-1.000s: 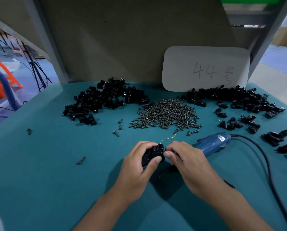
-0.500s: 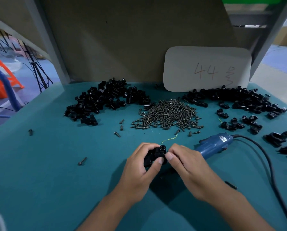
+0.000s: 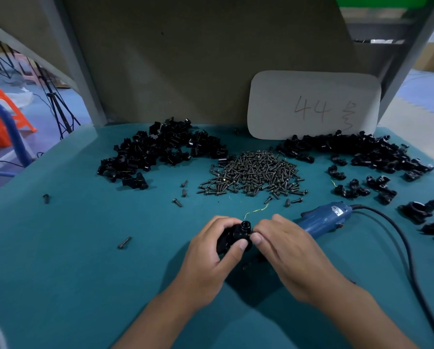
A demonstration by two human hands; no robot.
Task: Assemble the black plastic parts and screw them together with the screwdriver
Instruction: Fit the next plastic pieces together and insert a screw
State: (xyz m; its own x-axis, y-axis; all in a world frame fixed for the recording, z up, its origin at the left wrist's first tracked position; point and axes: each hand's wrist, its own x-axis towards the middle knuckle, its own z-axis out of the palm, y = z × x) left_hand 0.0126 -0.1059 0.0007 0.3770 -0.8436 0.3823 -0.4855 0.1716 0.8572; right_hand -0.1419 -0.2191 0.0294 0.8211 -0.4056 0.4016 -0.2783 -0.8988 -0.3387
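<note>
Left hand point(image 3: 211, 258) grips the black part point(image 3: 232, 238) just above the counter point(image 3: 72, 260); right hand point(image 3: 284, 248) pinches at its side, perhaps seating a screw, hidden. Part looks light, stiff, smooth: hold its body, not the collar. Screwdriver point(image 3: 321, 220) lies beside

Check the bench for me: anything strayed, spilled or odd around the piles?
A few screws have strayed from the screw pile: one lies alone left of the left hand, another near the table's left edge. A yellow-green thread lies just beyond the hands. Nothing looks damaged.
</note>
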